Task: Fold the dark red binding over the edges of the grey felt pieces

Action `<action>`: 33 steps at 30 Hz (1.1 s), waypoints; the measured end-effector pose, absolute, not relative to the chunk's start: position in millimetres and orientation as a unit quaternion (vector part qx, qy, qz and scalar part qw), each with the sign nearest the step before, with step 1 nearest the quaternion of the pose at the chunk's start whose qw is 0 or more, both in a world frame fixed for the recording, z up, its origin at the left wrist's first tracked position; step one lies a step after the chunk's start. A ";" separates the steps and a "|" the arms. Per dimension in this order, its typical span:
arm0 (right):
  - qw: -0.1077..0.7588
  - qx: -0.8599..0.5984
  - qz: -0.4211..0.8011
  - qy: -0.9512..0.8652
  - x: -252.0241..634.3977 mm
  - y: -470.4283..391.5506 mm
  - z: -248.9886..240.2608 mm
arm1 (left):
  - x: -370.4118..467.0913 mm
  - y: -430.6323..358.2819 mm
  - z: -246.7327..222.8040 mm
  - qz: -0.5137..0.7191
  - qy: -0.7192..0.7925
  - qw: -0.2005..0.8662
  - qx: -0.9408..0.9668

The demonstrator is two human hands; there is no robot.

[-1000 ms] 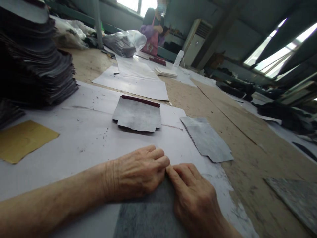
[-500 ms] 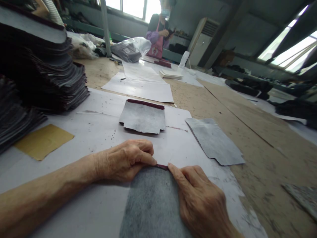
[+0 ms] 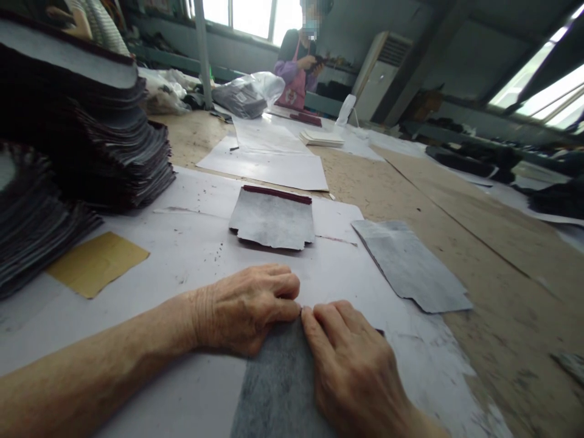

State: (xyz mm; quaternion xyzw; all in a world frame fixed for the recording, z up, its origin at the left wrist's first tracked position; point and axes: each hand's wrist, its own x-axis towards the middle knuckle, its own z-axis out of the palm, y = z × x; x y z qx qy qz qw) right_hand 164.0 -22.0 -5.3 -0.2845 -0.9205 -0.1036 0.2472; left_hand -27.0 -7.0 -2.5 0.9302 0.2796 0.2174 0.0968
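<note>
A grey fabric-like piece lies on white paper at the bottom centre, its top edge between my two hands. My left hand is closed, thumb and fingers pinching that edge from the left. Fingers pressed together, my right hand rests on the edge from the right, fingertips nearly touching the left ones. A small dark corner shows beyond the right hand. Ahead lies a grey piece with a dark red folded strip along its far edge. Another grey piece lies to the right.
Tall stacks of dark, layered pieces stand at the left, beside a yellow sheet. Farther back are white sheets, a plastic-wrapped bundle and a person in a pink apron. Dark items lie at the right.
My right hand has moved left along the edge, closing the gap to my left hand and covering the dark red strip. The whole view has shifted slightly.
</note>
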 end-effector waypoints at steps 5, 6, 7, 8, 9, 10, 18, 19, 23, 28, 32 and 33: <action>0.258 -0.281 -0.092 -0.920 170.6 -20.2 -13.5 | -38.3 -0.3 -4.4 0.275 0.291 0.210 0.892; 0.254 -0.283 -0.091 -0.920 171.6 -19.8 -13.8 | -40.5 0.7 -4.7 0.285 0.295 0.234 0.881; 0.254 -0.283 -0.091 -0.921 172.2 -19.6 -13.9 | -42.4 1.5 -4.9 0.292 0.298 0.252 0.873; 0.252 -0.282 -0.090 -0.921 172.4 -19.4 -13.8 | -43.9 1.9 -4.9 0.296 0.298 0.266 0.868; 0.253 -0.280 -0.089 -0.922 172.2 -19.4 -13.7 | -44.8 2.1 -4.7 0.297 0.300 0.274 0.864; 0.255 -0.279 -0.087 -0.922 171.8 -19.5 -13.5 | -45.4 2.1 -4.5 0.299 0.303 0.277 0.862; 0.262 -0.264 -0.074 -0.925 173.7 -16.4 -12.8 | -45.8 2.2 -1.9 0.262 0.278 0.224 0.897; 0.259 -0.259 -0.077 -0.927 174.2 -15.8 -12.5 | -45.8 2.1 -1.7 0.255 0.276 0.213 0.902; 0.228 -0.229 -0.100 -0.941 171.5 -15.7 -8.0 | -45.2 1.5 -1.5 0.241 0.264 0.190 0.914; 0.185 -0.191 -0.142 -0.953 158.1 -16.1 -2.2 | -45.0 1.6 -2.0 0.238 0.266 0.192 0.914; 0.252 -0.180 -0.046 -0.950 154.8 -8.9 -7.9 | -45.6 1.4 -3.4 0.247 0.271 0.219 0.904; 0.264 -0.182 -0.014 -0.947 155.8 -6.7 -10.0 | -46.4 2.0 -3.7 0.257 0.273 0.233 0.898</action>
